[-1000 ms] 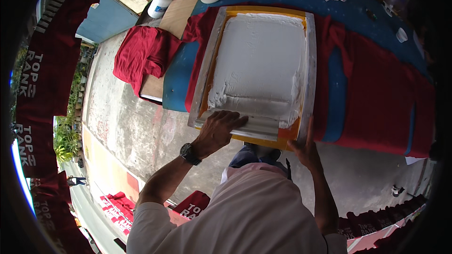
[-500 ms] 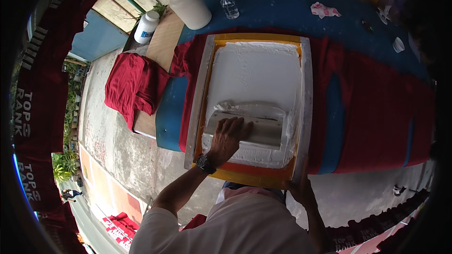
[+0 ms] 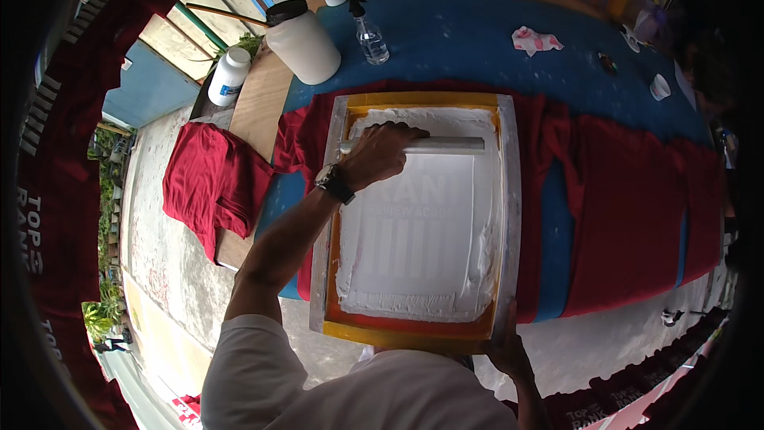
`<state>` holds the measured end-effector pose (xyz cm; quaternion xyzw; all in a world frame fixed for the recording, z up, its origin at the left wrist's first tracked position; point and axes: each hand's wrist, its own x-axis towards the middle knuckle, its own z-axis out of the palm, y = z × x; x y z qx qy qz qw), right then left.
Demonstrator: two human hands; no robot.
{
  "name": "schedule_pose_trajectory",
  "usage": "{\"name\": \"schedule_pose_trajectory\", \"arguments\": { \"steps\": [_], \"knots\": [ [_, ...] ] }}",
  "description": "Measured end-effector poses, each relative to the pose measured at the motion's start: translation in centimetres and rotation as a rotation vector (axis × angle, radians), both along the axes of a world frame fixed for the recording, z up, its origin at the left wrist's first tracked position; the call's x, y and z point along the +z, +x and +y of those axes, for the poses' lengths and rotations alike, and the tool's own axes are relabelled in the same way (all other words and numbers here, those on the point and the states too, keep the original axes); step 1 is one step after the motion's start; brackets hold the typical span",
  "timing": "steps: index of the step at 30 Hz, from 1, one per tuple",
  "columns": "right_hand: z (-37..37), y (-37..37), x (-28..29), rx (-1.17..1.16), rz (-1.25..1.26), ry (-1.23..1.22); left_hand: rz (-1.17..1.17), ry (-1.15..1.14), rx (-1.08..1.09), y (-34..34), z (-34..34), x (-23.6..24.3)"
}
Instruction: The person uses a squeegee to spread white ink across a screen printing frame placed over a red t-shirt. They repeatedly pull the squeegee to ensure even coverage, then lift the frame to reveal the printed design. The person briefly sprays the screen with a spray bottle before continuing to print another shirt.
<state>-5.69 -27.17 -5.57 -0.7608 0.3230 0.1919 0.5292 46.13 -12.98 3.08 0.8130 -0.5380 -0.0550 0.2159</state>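
Observation:
A screen printing frame [image 3: 509, 215] with yellow-orange taped edges lies over a dark red shirt [image 3: 298, 139] on the blue table. White ink [image 3: 414, 271] coats its mesh, and faint letters and stripes show through. My left hand [image 3: 382, 151], with a watch on the wrist, is closed around a squeegee [image 3: 450, 146] near the far end of the mesh. The squeegee stands steep, seen along its narrow edge. At the near right corner of the frame, my right hand [image 3: 503, 348] grips the side; its fingers are partly in shadow.
Folded red shirts [image 3: 211, 183] are piled at the left edge. Beyond the frame stand a white tub with a black lid [image 3: 306, 44], a white bottle [image 3: 229, 77] and a spray bottle [image 3: 371, 38]. More red shirts [image 3: 625, 207] cover the table's right. A stained cloth [image 3: 535, 41] lies far right.
My left hand has pushed the squeegee from the near half of the mesh to its far end and turned it steeper. The pattern in the mesh now shows. My right hand keeps its hold.

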Motion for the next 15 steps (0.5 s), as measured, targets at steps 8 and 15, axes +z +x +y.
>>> {"name": "schedule_pose_trajectory", "arguments": {
  "steps": [8,15],
  "knots": [
    [0.0,0.1,0.1,0.023,-0.087,-0.031,-0.069,0.154,0.045,6.0,-1.6,-1.4],
    [0.2,0.4,0.8,-0.011,-0.047,0.017,-0.08,0.209,0.116,4.1,-0.1,-5.0]
  ]
}}
